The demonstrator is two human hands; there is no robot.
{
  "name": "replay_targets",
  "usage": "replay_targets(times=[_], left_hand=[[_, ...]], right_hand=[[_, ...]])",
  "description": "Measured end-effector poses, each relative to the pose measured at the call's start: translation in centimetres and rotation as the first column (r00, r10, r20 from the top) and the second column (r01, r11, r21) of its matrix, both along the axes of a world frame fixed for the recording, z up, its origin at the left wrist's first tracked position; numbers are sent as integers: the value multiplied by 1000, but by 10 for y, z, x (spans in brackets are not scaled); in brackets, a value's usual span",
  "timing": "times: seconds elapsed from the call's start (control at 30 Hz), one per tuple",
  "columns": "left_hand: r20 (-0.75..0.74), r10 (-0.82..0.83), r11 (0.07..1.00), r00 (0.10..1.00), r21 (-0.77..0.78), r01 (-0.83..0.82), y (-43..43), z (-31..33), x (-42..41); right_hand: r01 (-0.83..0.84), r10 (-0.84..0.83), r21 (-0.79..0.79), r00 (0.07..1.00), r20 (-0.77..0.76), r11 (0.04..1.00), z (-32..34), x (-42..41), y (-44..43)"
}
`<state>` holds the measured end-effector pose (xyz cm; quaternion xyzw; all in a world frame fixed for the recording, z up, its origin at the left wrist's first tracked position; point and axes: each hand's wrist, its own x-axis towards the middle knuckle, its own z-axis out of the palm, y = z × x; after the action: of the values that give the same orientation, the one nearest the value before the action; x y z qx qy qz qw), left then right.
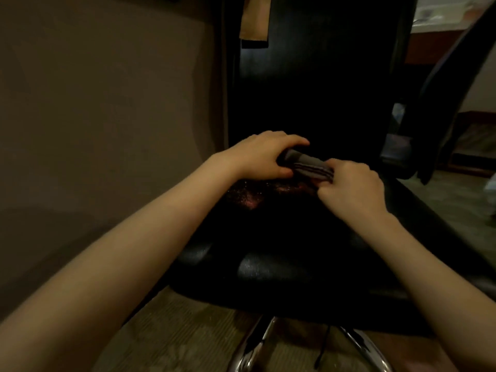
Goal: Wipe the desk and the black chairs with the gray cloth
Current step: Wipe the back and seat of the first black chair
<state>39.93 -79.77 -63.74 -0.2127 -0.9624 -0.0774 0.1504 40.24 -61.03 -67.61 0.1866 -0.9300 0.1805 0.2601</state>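
Both hands grip the folded gray cloth [308,165] between them, the left hand [264,154] curled over its far end, the right hand [351,187] pinching its near end, above the black chair [268,267] seat.

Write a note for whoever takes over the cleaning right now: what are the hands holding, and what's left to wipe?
Left hand: grips one end of the folded gray cloth.
Right hand: fingers pinch the other end.
The cloth is over the black chair seat, near the backrest.
Done: cannot tell what has been wiped; the desk is not in view.
Left: a speckled reddish patch shows on the seat below the hands. Wipe that, then the rest.
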Motion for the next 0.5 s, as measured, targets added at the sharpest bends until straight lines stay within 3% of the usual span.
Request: replay_targets(times=[0.1,0.17,0.23,0.3,0.4,0.5], left_hand=[[84,117,972,990,194,-131,-18,-15,-12],[198,295,919,935,209,-335,-41,-27,-10],[346,490,807,800,166,-567,-70,-39,-4],[462,586,716,666,89,-692,-102,-56,8],[646,493,702,584,101,-705,-118,-91,22],[722,322,662,613,292,-691,-128,-119,18]], right_hand=[[200,-203,33,969,139,979,-12,-26,2],[327,-331,60,911,246,943,-19,-37,-2],[377,-382,85,855,352,922,-19,-44,-14],[359,-358,84,827,433,930,-17,-50,-28],[362,-325,12,820,470,932,-22,-52,-48],[380,-325,-44,841,432,924,-31,-47,-86]])
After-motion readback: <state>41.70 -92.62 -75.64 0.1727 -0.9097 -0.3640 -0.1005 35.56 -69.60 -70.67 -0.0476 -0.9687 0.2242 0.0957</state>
